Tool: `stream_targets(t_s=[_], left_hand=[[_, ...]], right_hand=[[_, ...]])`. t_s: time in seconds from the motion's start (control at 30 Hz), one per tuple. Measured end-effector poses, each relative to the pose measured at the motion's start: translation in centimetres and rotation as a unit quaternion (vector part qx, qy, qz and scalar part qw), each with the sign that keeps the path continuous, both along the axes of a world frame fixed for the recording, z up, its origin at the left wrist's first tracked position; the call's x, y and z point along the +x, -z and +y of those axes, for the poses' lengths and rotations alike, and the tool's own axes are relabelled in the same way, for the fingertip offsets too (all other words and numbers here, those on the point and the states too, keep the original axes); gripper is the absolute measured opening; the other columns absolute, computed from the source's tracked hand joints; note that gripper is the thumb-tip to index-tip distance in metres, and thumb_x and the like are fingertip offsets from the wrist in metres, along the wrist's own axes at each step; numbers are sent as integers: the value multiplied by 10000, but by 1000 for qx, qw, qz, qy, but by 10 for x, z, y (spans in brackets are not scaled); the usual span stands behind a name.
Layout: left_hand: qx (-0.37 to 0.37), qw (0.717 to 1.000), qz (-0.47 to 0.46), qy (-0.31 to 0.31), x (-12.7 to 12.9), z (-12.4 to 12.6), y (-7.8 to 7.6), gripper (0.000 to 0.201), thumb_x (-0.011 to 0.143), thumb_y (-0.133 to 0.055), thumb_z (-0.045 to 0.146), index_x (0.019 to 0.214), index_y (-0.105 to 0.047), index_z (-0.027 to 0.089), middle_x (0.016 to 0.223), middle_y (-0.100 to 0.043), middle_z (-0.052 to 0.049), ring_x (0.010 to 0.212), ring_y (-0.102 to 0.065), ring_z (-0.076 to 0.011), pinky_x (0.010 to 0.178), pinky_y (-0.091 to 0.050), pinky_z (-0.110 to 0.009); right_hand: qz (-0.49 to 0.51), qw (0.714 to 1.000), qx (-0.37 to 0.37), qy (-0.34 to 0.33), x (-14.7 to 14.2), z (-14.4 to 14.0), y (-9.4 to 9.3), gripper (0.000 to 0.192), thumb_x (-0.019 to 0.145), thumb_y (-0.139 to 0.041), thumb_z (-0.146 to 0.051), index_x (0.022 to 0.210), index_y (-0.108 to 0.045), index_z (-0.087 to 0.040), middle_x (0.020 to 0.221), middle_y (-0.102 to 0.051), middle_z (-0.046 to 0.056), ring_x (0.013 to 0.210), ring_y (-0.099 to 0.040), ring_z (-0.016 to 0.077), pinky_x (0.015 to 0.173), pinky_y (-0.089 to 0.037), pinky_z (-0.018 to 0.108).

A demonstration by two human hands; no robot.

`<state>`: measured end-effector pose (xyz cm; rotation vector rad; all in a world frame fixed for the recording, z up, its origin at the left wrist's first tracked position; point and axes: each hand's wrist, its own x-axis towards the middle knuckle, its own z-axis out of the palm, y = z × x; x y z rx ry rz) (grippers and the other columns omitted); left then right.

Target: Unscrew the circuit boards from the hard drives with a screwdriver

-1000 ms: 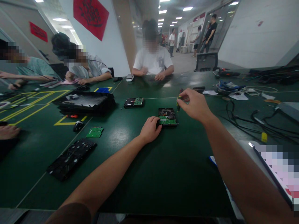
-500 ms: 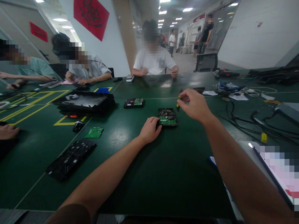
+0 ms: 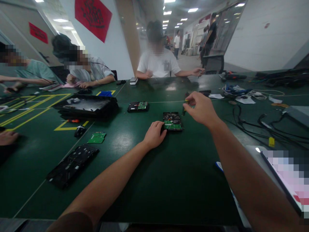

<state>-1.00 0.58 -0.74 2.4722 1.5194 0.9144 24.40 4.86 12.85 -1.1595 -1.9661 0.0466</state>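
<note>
Left hand (image 3: 154, 134) is down on the green surface (image 3: 183, 180), fingers curled against the near-left corner of the hard drive (image 3: 172, 121), pressing on it rather than wrapping it; the grip is loosely curled, touching the drive's edge. The drive lies flat mid-surface, circuit board up, green board showing at its near end.

Right hand (image 3: 202, 109) hovers just beyond and right of the drive, thumb and fingertips pinched together on the top of a small screwdriver (image 3: 184, 108). The tool stands close to upright with a yellow-green handle, its tip coming down at the drive's far-right corner; whether the tip sits in a screw is too small to tell.

Further back and left, a 2nd drive (image 3: 138, 106) lies flat, well apart from the first. Left of it sits a black tray (image 3: 85, 106). A loose green board (image 3: 97, 138) lies near the left, and a black panel (image 3: 72, 165) lies nearer still. A tangle of black cables (image 3: 260, 124) runs along the right side, and a yellow marker line (image 3: 29, 112) crosses the left.

Across the surface, 3 people sit with hands on it; one in a white shirt (image 3: 159, 62) stretches an arm out to the side.
</note>
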Motion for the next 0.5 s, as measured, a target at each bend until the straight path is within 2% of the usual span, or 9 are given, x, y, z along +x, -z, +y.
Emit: stream_targets(t_s=[0.27, 0.5], left_hand=[[1, 1000, 2, -1, 0, 0, 0, 390, 1003, -619, 313, 1362, -583, 166, 1336, -651, -151, 1307, -580, -308, 1146, -506, -492], [0, 1000, -2, 0, 1, 0, -2, 381, 1002, -619, 311, 1355, -589, 172, 1337, -653, -146, 1301, -582, -306, 1149, -505, -496]], right_hand=[[4, 1000, -3, -17, -1, 0, 0, 109, 895, -705, -322, 964, -680, -241, 978, -733, 81, 924, -695, 281, 839, -562, 461], [20, 1000, -21, 12, 0, -2, 0, 151, 861, -729, -293, 968, -645, -228, 1000, -744, 97, 854, -700, 270, 794, -563, 454]])
